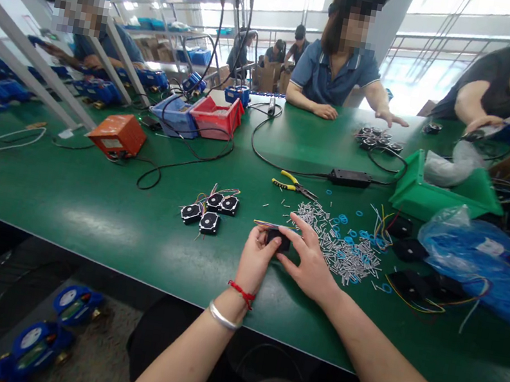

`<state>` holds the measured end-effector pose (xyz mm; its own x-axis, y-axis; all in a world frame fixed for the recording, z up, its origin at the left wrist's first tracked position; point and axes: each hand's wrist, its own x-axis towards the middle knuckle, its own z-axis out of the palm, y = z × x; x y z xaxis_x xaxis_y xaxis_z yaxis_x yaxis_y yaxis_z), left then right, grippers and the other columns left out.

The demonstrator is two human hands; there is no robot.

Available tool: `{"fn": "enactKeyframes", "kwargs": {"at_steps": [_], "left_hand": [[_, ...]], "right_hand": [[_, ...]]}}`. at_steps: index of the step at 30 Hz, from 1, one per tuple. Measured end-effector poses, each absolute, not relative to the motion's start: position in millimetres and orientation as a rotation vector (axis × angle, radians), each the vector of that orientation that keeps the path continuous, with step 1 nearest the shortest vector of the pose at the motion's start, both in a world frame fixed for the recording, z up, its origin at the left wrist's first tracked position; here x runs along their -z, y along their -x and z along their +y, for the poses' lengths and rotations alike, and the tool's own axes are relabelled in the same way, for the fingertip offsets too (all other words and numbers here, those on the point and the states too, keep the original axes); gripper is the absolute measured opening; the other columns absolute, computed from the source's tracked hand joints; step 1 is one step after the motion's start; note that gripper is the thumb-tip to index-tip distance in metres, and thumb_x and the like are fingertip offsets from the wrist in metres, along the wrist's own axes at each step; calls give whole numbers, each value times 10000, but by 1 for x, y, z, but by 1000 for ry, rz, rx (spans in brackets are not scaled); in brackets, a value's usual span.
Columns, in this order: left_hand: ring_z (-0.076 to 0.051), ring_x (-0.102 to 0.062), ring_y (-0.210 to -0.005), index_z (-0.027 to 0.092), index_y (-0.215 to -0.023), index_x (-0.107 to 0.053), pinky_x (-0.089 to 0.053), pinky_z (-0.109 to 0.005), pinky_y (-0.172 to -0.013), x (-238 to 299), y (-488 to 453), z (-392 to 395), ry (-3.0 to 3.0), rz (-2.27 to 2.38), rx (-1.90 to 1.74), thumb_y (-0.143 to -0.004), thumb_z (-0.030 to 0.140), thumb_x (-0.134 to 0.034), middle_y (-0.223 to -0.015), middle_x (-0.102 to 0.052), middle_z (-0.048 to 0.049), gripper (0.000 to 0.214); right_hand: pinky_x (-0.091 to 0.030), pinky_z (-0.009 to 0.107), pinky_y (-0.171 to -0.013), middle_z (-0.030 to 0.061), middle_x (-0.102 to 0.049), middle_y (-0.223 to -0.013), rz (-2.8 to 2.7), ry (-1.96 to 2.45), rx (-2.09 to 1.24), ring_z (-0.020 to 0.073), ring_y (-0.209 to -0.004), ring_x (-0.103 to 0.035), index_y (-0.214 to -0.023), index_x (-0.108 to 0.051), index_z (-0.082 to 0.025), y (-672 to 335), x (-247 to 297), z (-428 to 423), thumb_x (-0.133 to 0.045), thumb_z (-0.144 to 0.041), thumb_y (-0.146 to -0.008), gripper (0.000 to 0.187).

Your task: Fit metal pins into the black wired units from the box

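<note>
My left hand (pixel 256 259) and my right hand (pixel 309 262) meet over the green table (pixel 100 211), both closed around a small black module (pixel 277 239) with coloured wires (pixel 269 224) sticking out to the left. A group of several finished black modules (pixel 210 209) with wires lies just left of my hands. To the right is a scatter of small metal pins (pixel 342 251) and blue rings (pixel 350 236). More black modules (pixel 415 283) with wires lie further right.
Yellow-handled pliers (pixel 292 185) and a black power adapter (pixel 350 178) with cable lie beyond. A green bin (pixel 434 198), blue plastic bag (pixel 482 265), red bin (pixel 215 118), blue bin (pixel 174 115) and orange box (pixel 117 135) stand around. Other people work across the table.
</note>
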<state>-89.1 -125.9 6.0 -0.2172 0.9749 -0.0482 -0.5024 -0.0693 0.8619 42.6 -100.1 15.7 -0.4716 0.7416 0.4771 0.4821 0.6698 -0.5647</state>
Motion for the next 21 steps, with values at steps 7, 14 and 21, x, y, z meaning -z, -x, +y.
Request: {"fn": "enactKeyframes", "kwargs": {"at_steps": [7,14,21], "left_hand": [[-181,-571,-983,202,-1053,-540,-439,-315,-841,-16,89,-130,-649,773,-1440,-790,287,-588,-1119,-561,-73,280],[-111,-567,-861,168,-998,-574,-421,-250,-819,-11,90,-128,-649,767,-1418,-747,237,-648,-987,-600,-37,270],[-156,-604,-839,147,-931,-596,-471,-296,-765,-27,126,-123,-497,807,-1597,-745,307,-645,-935,-638,-59,251]], "right_hand": [[-251,443,-1089,65,-322,-1410,-1960,992,-569,227,-1306,-285,-1247,-492,-239,-53,-19,-89,-464,-345,-890,374],[-244,389,-1096,59,-418,-1353,-1934,894,-852,183,-1278,-333,-1119,-602,-203,-44,-26,-90,-276,-390,-958,408],[-297,397,-1055,60,-461,-1314,-2010,934,-729,181,-1238,-388,-1027,-641,-217,-22,-28,-66,-340,-382,-939,354]]}}
